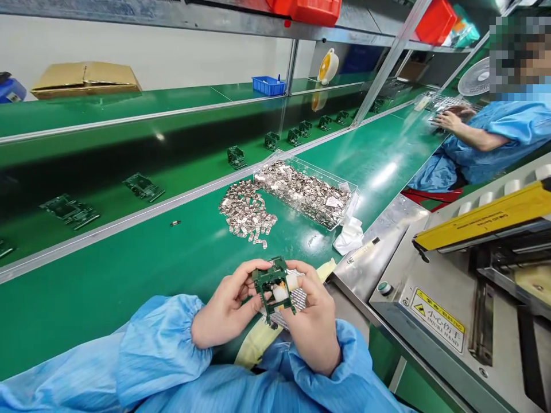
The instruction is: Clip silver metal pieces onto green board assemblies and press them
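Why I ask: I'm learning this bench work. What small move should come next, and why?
Perhaps level the green board assembly slightly: it looks tilted, held between the left hand and the right hand, whose fingers grip opposite sides.

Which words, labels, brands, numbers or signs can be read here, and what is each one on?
"WARNING": yellow band of the sticker on the machine
"小心伤手": same sticker, white part
"INJURE HAND": beneath that
Too blurred to quote surely: small lettering on the yellow bar.
Too small to read: slip in the clear tray; label on the blue object, far left.
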`<action>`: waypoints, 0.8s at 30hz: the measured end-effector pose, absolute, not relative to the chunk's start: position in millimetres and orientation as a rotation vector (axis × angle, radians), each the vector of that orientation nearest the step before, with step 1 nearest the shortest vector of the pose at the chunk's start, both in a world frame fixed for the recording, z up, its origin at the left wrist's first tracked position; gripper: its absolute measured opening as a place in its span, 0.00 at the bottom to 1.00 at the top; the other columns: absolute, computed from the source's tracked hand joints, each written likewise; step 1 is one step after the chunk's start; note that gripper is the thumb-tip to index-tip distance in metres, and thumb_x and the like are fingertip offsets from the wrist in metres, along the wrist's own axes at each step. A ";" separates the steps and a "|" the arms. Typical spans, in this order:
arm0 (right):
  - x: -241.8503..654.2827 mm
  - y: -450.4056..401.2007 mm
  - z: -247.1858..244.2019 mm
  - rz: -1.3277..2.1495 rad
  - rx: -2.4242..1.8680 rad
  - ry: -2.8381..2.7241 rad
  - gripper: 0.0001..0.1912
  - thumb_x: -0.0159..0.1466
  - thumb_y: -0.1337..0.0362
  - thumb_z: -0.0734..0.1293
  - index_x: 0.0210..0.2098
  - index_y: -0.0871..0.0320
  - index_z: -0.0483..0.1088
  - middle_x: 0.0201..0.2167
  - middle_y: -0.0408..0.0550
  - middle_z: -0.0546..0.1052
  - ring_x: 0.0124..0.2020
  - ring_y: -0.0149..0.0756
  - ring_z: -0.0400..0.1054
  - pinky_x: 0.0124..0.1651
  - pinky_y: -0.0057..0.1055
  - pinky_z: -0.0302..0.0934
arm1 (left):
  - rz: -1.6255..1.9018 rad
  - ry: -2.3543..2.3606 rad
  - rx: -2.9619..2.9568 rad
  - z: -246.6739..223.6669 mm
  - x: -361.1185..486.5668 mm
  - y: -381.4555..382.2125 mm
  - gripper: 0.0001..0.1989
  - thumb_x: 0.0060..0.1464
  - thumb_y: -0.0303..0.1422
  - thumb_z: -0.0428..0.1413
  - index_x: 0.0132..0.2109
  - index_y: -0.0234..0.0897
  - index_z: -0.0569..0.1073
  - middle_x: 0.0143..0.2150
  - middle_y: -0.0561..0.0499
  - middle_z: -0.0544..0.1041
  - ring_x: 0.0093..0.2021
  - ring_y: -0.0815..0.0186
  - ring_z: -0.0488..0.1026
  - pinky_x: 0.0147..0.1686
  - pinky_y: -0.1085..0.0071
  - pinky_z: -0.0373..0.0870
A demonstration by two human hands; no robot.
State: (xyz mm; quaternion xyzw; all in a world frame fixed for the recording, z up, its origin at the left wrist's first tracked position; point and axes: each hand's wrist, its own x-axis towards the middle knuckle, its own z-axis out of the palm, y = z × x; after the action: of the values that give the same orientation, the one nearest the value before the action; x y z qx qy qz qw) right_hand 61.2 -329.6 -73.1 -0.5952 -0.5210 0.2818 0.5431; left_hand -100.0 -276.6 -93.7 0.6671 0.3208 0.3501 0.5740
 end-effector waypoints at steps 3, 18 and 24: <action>55.9 -328.6 -76.2 0.683 -1.412 -1.208 0.05 0.53 0.71 0.69 0.28 0.55 0.74 0.37 0.48 0.76 0.40 0.40 0.70 0.44 0.33 0.63 | 0.876 0.792 1.589 -99.2 -99.8 -278.6 0.15 0.60 0.35 0.56 0.54 0.45 0.69 0.38 0.49 0.75 0.28 0.68 0.68 0.27 0.73 0.67; 44.7 -330.6 -79.9 1.115 -1.240 -0.779 0.11 0.53 0.62 0.73 0.27 0.55 0.66 0.24 0.41 0.72 0.26 0.33 0.67 0.30 0.27 0.65 | 0.943 0.971 1.612 -93.9 -92.4 -289.1 0.12 0.57 0.31 0.56 0.49 0.45 0.70 0.27 0.56 0.72 0.23 0.69 0.67 0.23 0.74 0.64; 49.3 -348.2 -84.1 1.136 -1.194 -0.669 0.14 0.52 0.62 0.74 0.26 0.55 0.64 0.23 0.40 0.72 0.27 0.32 0.67 0.31 0.27 0.65 | 0.911 0.927 1.691 -88.6 -82.9 -301.5 0.13 0.54 0.28 0.56 0.47 0.45 0.69 0.30 0.56 0.74 0.24 0.70 0.68 0.23 0.75 0.65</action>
State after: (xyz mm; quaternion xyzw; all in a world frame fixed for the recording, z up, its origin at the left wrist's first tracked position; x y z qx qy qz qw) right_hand 49.3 -348.2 -84.1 -0.5212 -0.2922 0.4962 0.6299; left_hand -82.9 -301.5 -88.6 0.6941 0.3806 0.3740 0.4833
